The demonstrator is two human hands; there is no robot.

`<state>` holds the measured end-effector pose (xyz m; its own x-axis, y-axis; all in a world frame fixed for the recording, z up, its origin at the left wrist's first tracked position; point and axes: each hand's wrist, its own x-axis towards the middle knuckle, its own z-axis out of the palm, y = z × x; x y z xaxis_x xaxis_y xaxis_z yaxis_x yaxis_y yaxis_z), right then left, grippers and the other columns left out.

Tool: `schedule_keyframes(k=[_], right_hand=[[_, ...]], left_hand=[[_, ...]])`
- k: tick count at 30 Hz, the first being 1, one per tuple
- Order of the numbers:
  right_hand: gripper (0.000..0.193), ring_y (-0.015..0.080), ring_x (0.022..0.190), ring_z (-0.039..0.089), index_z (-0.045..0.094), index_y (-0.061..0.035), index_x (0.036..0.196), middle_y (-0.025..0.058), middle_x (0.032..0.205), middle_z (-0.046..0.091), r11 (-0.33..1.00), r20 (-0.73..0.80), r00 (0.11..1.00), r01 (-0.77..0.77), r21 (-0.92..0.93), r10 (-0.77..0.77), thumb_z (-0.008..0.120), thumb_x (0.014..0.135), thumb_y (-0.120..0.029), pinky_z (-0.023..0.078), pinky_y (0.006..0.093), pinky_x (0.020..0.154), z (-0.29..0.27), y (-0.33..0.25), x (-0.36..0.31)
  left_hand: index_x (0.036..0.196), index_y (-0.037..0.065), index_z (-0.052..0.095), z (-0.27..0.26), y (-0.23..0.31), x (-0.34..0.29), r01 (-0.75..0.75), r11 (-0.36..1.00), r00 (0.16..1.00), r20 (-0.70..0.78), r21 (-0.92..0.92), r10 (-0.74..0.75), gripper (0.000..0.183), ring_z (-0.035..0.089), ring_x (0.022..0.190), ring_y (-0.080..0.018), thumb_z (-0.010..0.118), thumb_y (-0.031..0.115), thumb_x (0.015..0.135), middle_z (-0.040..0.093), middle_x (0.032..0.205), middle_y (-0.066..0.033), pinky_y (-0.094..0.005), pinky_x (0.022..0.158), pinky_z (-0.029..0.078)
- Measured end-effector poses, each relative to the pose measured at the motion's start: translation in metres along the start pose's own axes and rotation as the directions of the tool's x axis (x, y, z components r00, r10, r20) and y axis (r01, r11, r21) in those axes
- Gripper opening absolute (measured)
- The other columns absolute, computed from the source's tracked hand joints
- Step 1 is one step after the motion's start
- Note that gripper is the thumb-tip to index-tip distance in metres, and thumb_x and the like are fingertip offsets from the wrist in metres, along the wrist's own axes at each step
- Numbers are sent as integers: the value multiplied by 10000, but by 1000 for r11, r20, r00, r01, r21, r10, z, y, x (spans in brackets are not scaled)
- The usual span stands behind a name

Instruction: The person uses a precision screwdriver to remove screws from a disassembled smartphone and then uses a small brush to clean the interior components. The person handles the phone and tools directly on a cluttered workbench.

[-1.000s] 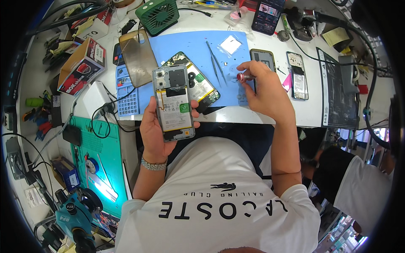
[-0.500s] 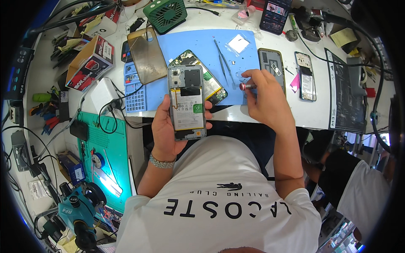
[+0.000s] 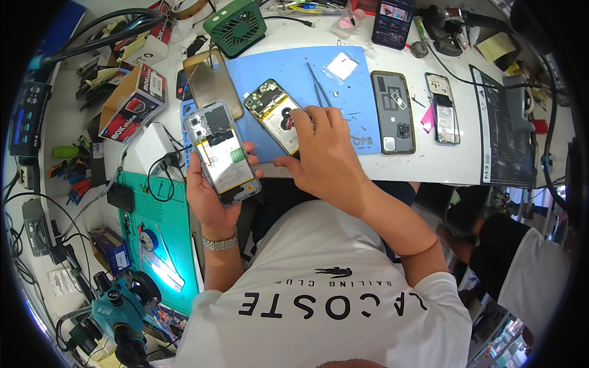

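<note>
Head view shows the left hand (image 3: pixel 213 205) gripping an opened grey phone (image 3: pixel 222 161) by its edges, seemingly to leave its innards uncovered, while the right hand (image 3: pixel 325 141) bends over a second phone (image 3: pixel 273 116) on the blue mat (image 3: pixel 270 64), its grip impossible to tell.

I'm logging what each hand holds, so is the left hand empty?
No, the left hand holds an opened phone with its inner parts exposed.
</note>
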<state>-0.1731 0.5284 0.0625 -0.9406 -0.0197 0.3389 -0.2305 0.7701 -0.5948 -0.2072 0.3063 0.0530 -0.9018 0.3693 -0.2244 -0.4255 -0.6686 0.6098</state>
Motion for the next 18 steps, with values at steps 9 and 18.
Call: schedule_keyframes(k=[9,18], right_hand=[[574,371,996,499,526,86,1235,218,1120,553,995,94,995,-11,-102,21,781,755,-100,419,462,926,-1,-6,17],[620,398,1007,476,487,102,1224,263,1083,537,995,-52,994,-97,-34,96,747,713,-133,428,465,943,8,8,31]], left_hand=[[1501,30,493,-28,18,-4,-65,997,995,-77,32,67,658,705,1073,-382,263,517,1123,643,1349,-301,-539,878,590],[1499,46,495,-25,15,3,-35,998,999,13,46,34,622,695,1089,-360,255,489,1134,646,1352,-271,-536,892,581]])
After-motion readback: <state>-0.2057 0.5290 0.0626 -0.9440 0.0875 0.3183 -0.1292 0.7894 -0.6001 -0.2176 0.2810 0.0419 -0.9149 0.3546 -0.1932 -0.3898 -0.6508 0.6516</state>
